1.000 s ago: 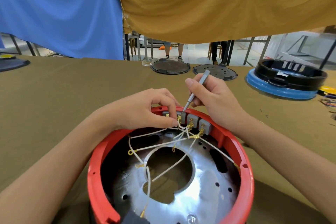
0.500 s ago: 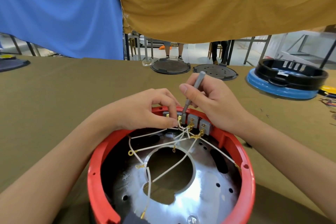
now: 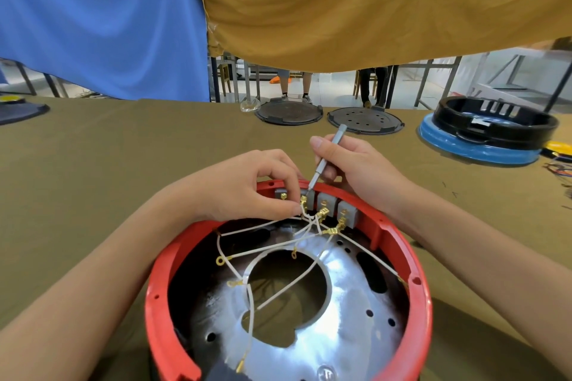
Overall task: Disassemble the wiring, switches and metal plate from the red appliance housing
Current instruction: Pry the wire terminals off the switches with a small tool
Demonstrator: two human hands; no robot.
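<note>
The round red housing sits low in the head view, open side up. Inside lies a shiny metal plate with a large central hole. White wires with brass terminals cross over it toward grey switches on the far wall. My left hand pinches a brass terminal at the switches. My right hand grips a thin grey screwdriver bit, its tip down at the switch beside that terminal.
Olive cloth covers the table. Two dark round lids lie at the far edge, a black housing on a blue base at far right with loose wires beside it. Blue and mustard cloths hang behind. People's legs stand beyond.
My right hand tilted the grey bit upright, then leaned it back to the right, tip staying at the switch. My left hand kept its pinch on the terminal.
</note>
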